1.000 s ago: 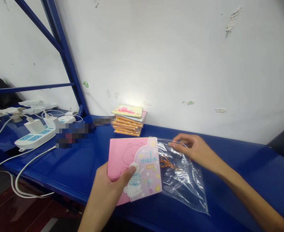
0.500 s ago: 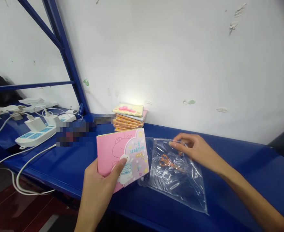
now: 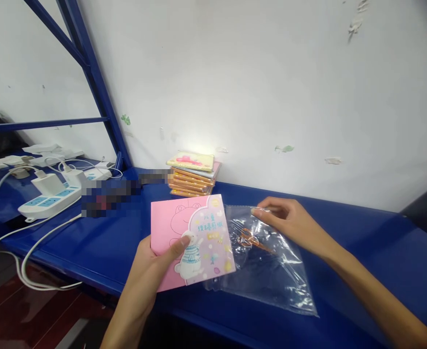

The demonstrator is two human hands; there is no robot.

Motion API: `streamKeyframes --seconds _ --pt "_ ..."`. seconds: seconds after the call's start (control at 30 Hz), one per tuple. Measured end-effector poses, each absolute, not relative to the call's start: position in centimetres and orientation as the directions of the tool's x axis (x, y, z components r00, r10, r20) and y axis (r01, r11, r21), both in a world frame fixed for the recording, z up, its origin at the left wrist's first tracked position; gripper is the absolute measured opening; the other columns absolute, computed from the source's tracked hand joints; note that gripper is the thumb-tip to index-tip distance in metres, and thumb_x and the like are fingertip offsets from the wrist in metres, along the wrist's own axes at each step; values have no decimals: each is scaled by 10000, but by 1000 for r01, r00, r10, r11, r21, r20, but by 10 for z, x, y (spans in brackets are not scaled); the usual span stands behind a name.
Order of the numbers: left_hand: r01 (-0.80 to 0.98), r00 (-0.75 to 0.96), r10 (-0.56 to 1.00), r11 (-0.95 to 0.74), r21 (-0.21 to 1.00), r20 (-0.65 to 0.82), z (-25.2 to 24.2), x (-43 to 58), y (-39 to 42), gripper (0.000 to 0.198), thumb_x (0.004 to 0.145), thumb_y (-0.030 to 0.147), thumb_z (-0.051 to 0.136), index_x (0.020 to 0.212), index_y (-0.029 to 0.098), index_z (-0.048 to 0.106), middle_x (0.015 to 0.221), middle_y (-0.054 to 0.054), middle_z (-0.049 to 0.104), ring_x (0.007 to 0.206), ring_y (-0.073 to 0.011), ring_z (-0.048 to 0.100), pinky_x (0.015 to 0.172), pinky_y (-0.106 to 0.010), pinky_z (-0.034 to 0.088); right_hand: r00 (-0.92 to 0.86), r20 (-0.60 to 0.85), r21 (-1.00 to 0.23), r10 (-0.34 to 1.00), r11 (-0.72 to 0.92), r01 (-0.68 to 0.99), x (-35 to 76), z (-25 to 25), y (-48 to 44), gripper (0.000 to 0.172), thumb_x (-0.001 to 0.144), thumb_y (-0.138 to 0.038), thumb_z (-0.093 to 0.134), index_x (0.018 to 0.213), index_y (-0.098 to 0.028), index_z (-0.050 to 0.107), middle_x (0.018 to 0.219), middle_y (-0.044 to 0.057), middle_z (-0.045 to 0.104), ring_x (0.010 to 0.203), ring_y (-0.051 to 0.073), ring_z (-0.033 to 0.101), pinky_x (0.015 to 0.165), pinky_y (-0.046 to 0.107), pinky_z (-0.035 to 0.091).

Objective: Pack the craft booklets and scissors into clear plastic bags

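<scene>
My left hand grips a pink paper-cutting booklet with a frog outline and a white bear on its cover, thumb across the front. To the right, my right hand pinches the upper edge of a clear plastic bag between thumb and fingers. Inside the bag lies a pair of orange scissors. The booklet's right edge overlaps the bag's left end and hides part of it.
Behind the booklet, a stack of thin packaged booklets stands against the white wall. A white power strip with plugs and looping cables lies left on the blue table. A blue metal frame rises at the left.
The booklet has shifted slightly right, towards the bag's left end, and covers more of it. My right hand keeps hold of the bag's edge, and the plastic looks smoother.
</scene>
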State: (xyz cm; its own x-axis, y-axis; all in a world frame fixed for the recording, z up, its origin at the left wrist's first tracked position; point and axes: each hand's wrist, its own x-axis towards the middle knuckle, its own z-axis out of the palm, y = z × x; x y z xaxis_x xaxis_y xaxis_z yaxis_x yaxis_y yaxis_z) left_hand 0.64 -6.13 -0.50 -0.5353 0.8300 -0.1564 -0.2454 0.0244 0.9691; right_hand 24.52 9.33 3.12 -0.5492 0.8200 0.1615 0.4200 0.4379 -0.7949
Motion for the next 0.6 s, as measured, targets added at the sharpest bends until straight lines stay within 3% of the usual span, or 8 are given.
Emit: streamKeyframes --seconds 0.37,0.6 --pt "-254 -378 898 135 958 -226 2 -6 -70 671 644 439 906 1208 118 736 1112 -190 791 940 -394 777 781 -434 644 -531 209 -795 822 459 397 244 33 91 302 874 -543 681 860 -245 732 840 47 745 740 215 659 675 345 470" --pt "-267 -360 904 137 954 -231 3 -5 -69 662 630 498 899 1157 123 758 1037 -184 810 874 -381 787 770 -442 641 -539 234 -796 809 478 372 243 31 92 297 886 -544 676 852 -254 733 885 53 756 789 227 682 727 363 495"
